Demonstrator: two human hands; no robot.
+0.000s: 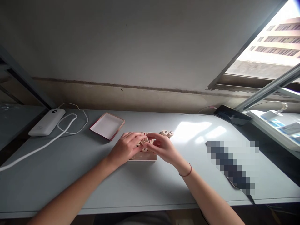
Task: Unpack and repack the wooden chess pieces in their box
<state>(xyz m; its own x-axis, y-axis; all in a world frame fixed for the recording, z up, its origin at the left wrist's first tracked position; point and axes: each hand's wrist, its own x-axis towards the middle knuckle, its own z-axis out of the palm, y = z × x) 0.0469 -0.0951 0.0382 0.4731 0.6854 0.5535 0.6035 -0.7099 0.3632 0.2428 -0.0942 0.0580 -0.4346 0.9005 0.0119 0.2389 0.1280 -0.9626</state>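
An open box (pixel 145 157) stands on the desk in front of me, with several round wooden Chinese chess pieces (pixel 144 149) in it, marked with red and black characters. Over the box my left hand (pixel 126 145) and my right hand (pixel 165 148) meet, their fingertips closed around light wooden Chinese chess pieces (pixel 145 141). My fingers partly cover these pieces, so how many they hold is hidden. Just beyond my right hand, two stacks of Chinese chess pieces (pixel 165 132) stand side by side on the desk.
A box lid (pixel 107 126) lies inside up at the back left. Farther left are a white power bank (pixel 47 122) and its white cable (pixel 64 128). A pixelated dark object (pixel 229 167) lies to the right; a black device (pixel 232 115) sits at the back right.
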